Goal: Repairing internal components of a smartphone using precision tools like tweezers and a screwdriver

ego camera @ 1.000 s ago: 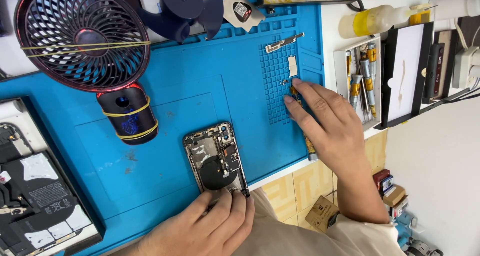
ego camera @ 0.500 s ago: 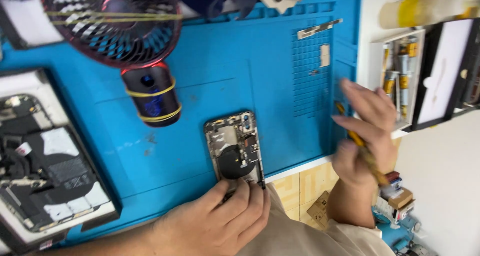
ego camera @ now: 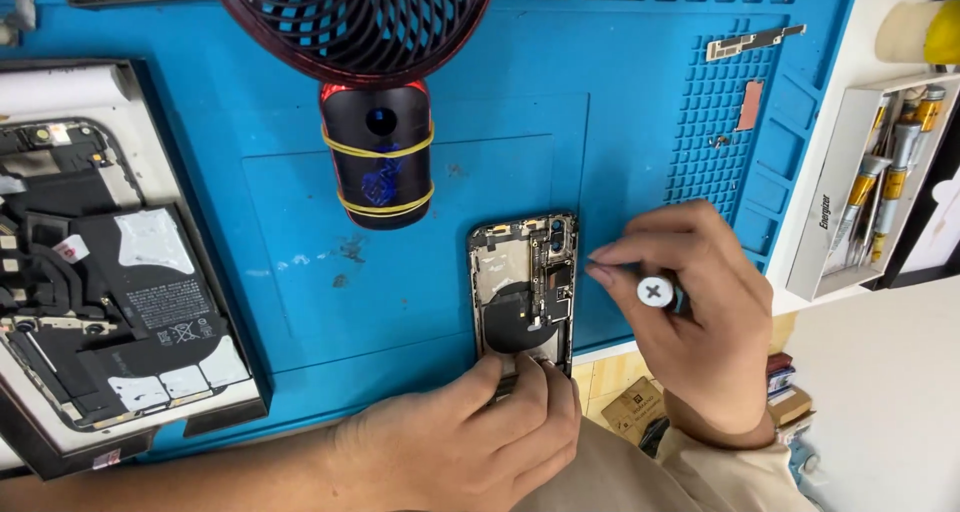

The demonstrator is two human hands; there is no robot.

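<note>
Our left hand (ego camera: 470,427) presses down on the bottom of the open phone (ego camera: 523,287) so it stays put on the blue mat (ego camera: 600,122). Our right hand (ego camera: 690,312) grips a screwdriver (ego camera: 657,292) just beside the phone, tip pointing down.

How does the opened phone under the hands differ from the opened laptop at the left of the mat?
The opened phone is small and narrow, while the opened laptop is much larger and is cut off by the frame edge. The phone is steadied at its near end by the left hand, with the right hand bringing a screwdriver beside it; the laptop lies untouched. Both lie flat on the blue mat with internals exposed.
</note>
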